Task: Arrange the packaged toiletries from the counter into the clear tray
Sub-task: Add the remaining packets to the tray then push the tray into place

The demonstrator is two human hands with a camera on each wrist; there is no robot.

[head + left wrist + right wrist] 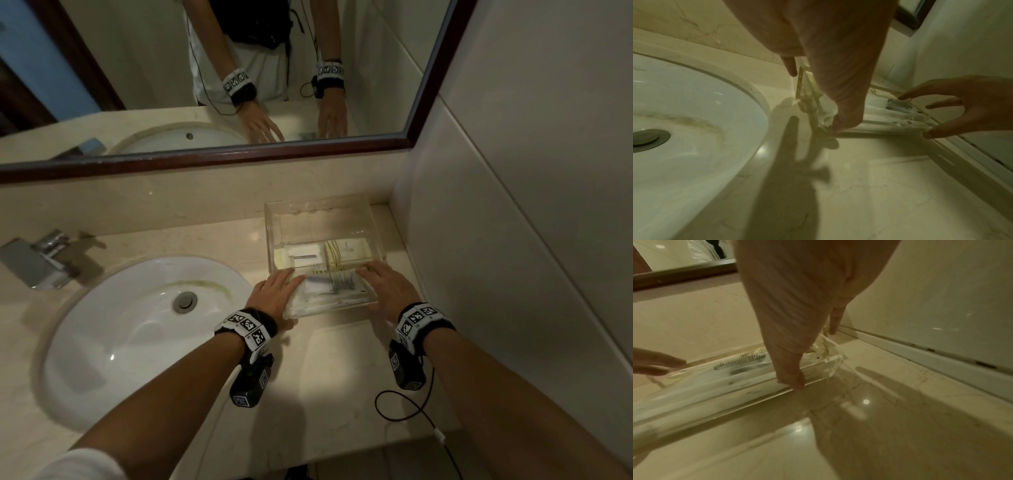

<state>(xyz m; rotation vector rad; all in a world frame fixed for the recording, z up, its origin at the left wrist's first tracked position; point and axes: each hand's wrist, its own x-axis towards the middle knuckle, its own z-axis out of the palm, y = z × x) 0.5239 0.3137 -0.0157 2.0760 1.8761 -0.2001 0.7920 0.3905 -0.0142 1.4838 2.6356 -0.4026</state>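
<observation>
While left hand (274,291) and right hand (390,287) press the packet (330,286) into the clear tray (267,233), fingers (289,275) lie straight, gripping nothing (looks light, slippery film; take its ends).

Both forearms (164,394) stretched forward, left hand (274,291) and right hand (387,287) palm-down, fingers (289,275) extended, thumbs (795,379) pointing down

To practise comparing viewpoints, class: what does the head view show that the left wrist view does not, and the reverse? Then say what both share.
Only head: both hands reflected in the mirror, the faucet, back packets in the clear tray. Only left wrist: the left hand from below, thumb at the tray's near corner beside a crumpled wrapper end. Both: sink, tray, right hand, front packets.
</observation>
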